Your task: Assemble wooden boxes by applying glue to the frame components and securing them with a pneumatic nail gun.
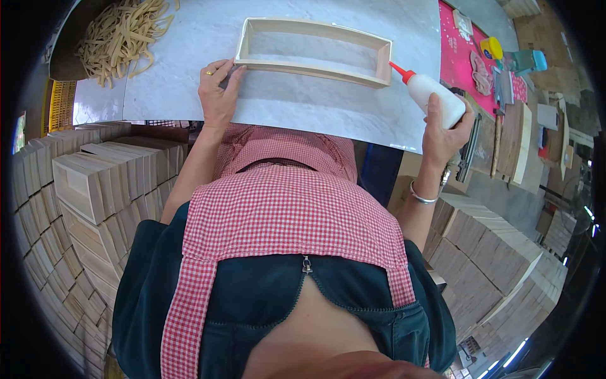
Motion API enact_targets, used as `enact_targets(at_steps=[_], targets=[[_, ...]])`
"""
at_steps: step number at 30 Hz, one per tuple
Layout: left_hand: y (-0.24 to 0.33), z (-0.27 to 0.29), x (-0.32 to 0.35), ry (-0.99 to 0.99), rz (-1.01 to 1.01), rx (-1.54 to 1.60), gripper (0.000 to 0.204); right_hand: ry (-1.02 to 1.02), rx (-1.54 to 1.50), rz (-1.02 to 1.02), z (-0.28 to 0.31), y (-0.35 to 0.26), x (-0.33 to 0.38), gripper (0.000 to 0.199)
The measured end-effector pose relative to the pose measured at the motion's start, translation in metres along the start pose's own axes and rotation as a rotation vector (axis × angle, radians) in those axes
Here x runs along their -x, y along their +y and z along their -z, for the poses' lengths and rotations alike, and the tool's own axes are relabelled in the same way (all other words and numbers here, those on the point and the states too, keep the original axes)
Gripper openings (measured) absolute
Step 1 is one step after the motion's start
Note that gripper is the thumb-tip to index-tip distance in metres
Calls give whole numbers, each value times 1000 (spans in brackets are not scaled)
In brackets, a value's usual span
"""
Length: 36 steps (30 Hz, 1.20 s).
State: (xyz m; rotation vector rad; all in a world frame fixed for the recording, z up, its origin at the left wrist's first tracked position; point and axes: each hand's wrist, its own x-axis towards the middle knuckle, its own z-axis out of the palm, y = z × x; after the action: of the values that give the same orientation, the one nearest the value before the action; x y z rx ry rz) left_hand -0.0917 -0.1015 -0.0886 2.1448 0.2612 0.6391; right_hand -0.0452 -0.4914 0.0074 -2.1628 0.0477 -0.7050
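Note:
A long rectangular wooden frame (309,72) lies on the grey marbled tabletop, its middle open to the surface below. White lines, apparently glue, run along its far and right-hand upper edges. At its near left corner, my left hand (219,88) grips the wood between thumb and fingers. My right hand (447,129) is wrapped round a white squeeze bottle (435,95) with a red nozzle. The bottle is tilted, and its tip sits at the frame's right end, touching or nearly touching the rim.
A heap of tan strips (126,38) lies at the table's far left. On the right, a pink sheet (454,47) bears a yellow tub (491,48) and a crumpled cloth (481,72). Stacked wooden boxes (101,183) stand to my left, and more stacked wood (486,252) to my right.

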Motion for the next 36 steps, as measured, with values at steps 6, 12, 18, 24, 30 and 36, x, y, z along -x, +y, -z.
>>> enact_targets(at_steps=[6,12,18,24,30,36], targets=[[1,2,-1,1,11,12,31,-21,20,-151,21,-19,21,47],[0,0,0,59,-4,-30,29,-134,-212,-310,0,-43,33,48],[-4,-4,1,81,-74,-22,27,-385,-472,-353,-81,-100,60,47],[-1,-3,0,70,-80,-4,27,-445,-483,-148,-131,-114,67,50],[-1,-1,0,86,-64,4,27,-461,-451,-131,-130,-113,62,51],[-2,-3,-1,93,-81,10,27,-382,-290,-69,-99,-91,49,49]])
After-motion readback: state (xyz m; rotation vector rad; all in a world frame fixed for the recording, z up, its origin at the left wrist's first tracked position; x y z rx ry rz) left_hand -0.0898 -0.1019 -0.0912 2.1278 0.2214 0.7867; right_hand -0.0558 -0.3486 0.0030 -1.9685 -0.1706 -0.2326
